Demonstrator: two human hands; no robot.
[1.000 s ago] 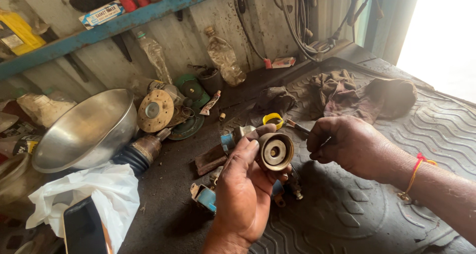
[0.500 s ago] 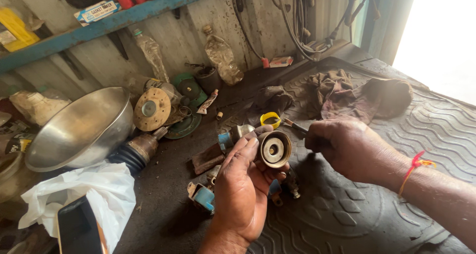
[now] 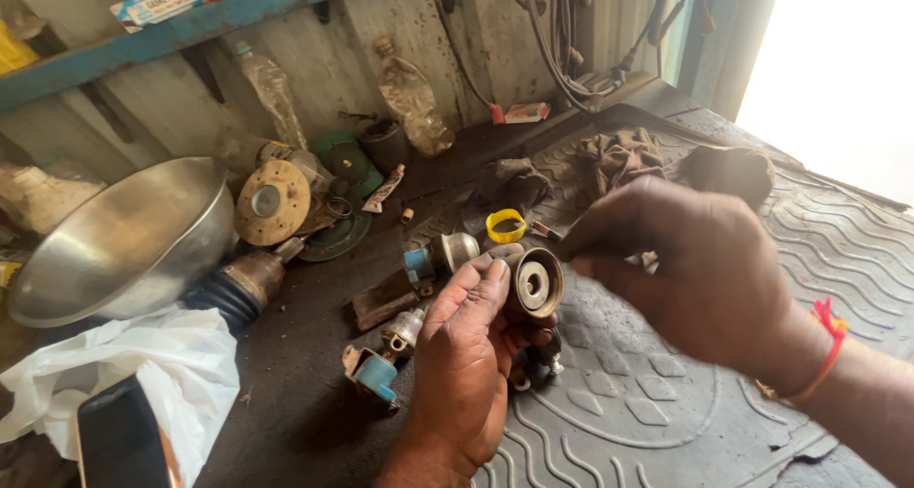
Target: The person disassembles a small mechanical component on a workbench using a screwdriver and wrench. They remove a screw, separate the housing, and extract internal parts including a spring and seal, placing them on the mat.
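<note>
At the centre of the frame the left hand [image 3: 466, 355] rises from the lower edge and grips a small round metal part [image 3: 533, 283], a cup-shaped piece with a pale disc in its open face. The thumb lies along the part's left rim and the other fingers curl behind and below it, so the part sits pinched just above the workbench [image 3: 314, 402]. The right hand [image 3: 695, 269] comes in from the right edge, a red thread bracelet [image 3: 826, 340] at its wrist. Its fingers are drawn together and its fingertips meet the right rim of the part; whether they pinch a tool or something small there cannot be told.

Just left of the held part lie a yellow plastic ring [image 3: 506, 226], a blue-and-metal fitting [image 3: 433, 257] and, lower, a second blue-tipped fitting [image 3: 376, 369]. A ribbed rubber mat [image 3: 666, 421] fills the lower right. At the left sits a large steel bowl [image 3: 124, 240], with a white plastic bag [image 3: 143, 374] and a dark phone [image 3: 119, 440] below it. A tan disc [image 3: 271, 202] and a green disc [image 3: 347, 159] lean near the back wall, with crumpled rags [image 3: 628, 155] in the upper right.
</note>
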